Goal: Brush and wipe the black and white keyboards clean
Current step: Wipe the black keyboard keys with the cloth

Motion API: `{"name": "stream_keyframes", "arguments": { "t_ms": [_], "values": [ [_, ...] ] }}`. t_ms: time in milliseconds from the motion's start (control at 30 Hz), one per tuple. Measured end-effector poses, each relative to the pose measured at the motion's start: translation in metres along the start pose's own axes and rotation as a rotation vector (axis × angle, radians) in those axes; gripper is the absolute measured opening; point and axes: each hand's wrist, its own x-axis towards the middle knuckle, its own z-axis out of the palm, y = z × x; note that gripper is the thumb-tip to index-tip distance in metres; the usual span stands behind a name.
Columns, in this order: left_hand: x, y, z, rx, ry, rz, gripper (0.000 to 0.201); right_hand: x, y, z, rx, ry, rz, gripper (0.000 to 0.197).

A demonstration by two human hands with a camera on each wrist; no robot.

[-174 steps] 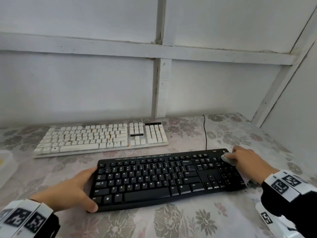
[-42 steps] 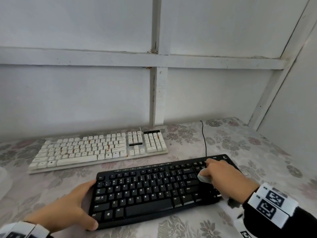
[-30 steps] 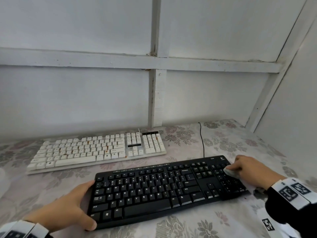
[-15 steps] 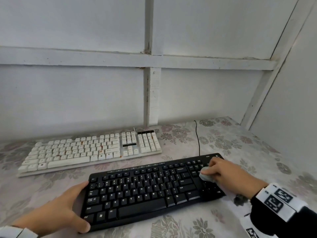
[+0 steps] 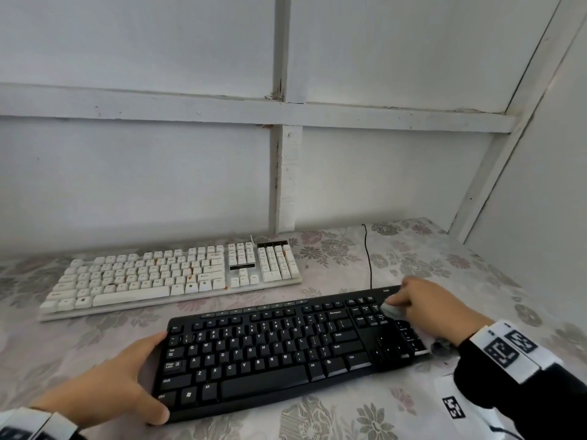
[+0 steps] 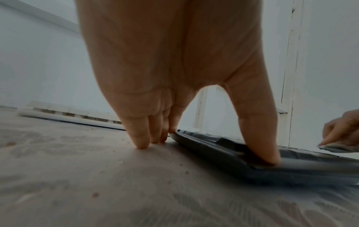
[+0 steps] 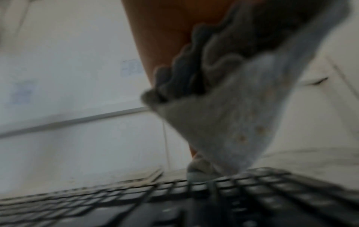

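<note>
The wiping step is in hand. The flat black plastic keyboard (image 5: 286, 350) lies at six o'clock on the floral-clothed counter (image 5: 413, 258). The right hand (image 5: 425, 306) pinches a crumpled pale grey cloth (image 5: 391, 311) against its three-o'clock keys. The left hand (image 5: 108, 385), fingers straight, braces its nine-o'clock end. Next, the stained white keyboard (image 5: 171, 274) at eleven o'clock probably needs cleaning.
</note>
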Motion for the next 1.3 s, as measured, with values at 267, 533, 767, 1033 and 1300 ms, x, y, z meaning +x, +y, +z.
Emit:
{"name": "stream_keyframes", "arguments": {
  "t_ms": [267, 533, 767, 1033, 1300],
  "values": [
    [-0.001, 0.0, -0.002, -0.032, 0.0, -0.023, 0.161, -0.015, 0.019, 0.009, 0.035, 0.014, 0.001, 0.052],
    [0.003, -0.001, -0.001, -0.033, 0.007, -0.024, 0.109, -0.006, 0.049, 0.004, -0.115, 0.091, 0.184, 0.032],
    [-0.001, 0.001, -0.002, 0.051, 0.021, -0.067, 0.136, -0.005, -0.1, 0.008, 0.106, -0.028, -0.325, 0.024],
    [-0.003, 0.009, 0.001, 0.02, 0.005, -0.01, 0.085, -0.011, -0.262, 0.039, 0.097, -0.179, -0.746, 0.021],
    [-0.001, 0.005, 0.0, 0.088, 0.049, -0.03, 0.098, -0.025, -0.269, 0.033, -0.091, -0.193, -0.654, 0.028]
  ]
}}
